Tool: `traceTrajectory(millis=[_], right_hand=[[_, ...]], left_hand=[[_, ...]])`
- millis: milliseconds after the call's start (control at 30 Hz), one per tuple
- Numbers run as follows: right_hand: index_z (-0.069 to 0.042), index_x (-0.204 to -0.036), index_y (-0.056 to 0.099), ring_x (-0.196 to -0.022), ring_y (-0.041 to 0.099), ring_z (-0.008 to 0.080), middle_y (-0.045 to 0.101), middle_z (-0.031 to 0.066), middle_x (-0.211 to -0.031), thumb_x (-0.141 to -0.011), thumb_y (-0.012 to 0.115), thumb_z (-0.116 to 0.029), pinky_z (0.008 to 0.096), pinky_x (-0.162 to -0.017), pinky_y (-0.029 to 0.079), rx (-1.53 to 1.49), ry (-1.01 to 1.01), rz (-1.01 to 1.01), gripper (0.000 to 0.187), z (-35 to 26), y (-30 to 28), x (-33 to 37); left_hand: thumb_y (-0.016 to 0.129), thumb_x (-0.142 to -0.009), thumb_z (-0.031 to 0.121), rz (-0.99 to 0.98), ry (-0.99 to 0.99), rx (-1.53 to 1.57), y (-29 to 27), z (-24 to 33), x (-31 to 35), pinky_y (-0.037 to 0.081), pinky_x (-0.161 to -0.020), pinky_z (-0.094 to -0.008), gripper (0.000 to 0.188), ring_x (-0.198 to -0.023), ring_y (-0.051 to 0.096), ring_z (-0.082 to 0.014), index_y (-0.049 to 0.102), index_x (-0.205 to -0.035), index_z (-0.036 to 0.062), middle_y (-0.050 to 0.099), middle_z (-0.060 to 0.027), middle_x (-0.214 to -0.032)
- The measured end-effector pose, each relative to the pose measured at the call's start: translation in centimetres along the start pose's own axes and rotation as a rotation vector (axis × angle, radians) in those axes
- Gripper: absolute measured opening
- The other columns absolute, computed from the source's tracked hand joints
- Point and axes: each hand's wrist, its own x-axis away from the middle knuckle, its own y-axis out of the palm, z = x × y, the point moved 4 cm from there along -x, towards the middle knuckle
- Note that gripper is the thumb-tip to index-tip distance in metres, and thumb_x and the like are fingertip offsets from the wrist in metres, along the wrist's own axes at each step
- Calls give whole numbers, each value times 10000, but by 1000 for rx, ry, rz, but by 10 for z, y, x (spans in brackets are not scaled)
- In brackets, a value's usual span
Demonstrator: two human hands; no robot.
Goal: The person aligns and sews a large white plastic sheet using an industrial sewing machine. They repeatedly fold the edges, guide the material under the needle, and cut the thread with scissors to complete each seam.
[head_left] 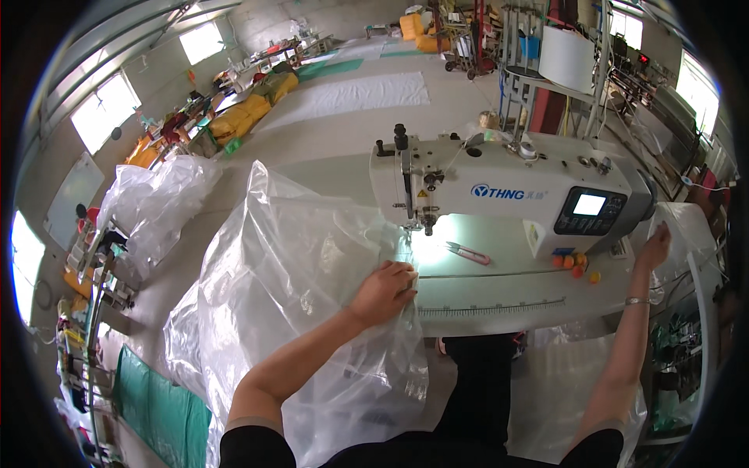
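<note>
The sheet, clear, shiny plastic, lies crumpled and peaked across the left of the table, hanging past its front edge. Clear film lies toward the right end.

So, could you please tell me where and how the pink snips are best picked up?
I'd take the pink snips by their handle end, with the right hand coming from the right: they lie flat on the white work surface, narrow metal tips pointing left, so that grip likely avoids the points.
</note>
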Motion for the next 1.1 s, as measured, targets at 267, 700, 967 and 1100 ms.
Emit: traceTrajectory(millis=[267, 700, 967, 1100], right_hand=[[-39, -1003, 644, -837, 652, 263, 643, 116, -911, -827, 722, -256, 352, -717, 510, -240, -340, -1092, 289, -279, 32, 301], [-35, -832, 631, -710, 668, 292, 645, 142, -787, -786, 586, -68, 383, -624, 540, 107, -624, -1053, 72, -300, 137, 439], [-38, -813, 639, -687, 682, 283, 667, 138, -728, -782, 582, -80, 376, -607, 538, 124, -605, -1094, 77, -304, 137, 431], [-12, -916, 647, -663, 680, 292, 672, 144, -718, -787, 585, -90, 392, -601, 533, 197, -668, -1170, 163, -301, 144, 436]], left_hand=[[620, -806, 41, 273, -122, -115, -30, -61, -38, 459, -902, -433, 113, -1047, 558, -321, 628, -908, -7, 635, -135, -1023], [563, -881, 229, -98, -168, -406, 1, -85, -42, 386, -989, -435, 344, -1219, 451, -255, 622, -1179, 70, 607, -47, -1209], [574, -875, 314, -275, -281, -344, -4, -87, -57, 347, -1030, -453, 412, -1280, 402, -279, 613, -1207, 73, 581, -84, -1282], [590, -853, 393, -328, -273, -326, 2, -101, -60, 342, -1026, -469, 491, -1277, 400, -311, 602, -1213, 59, 572, -109, -1282]])
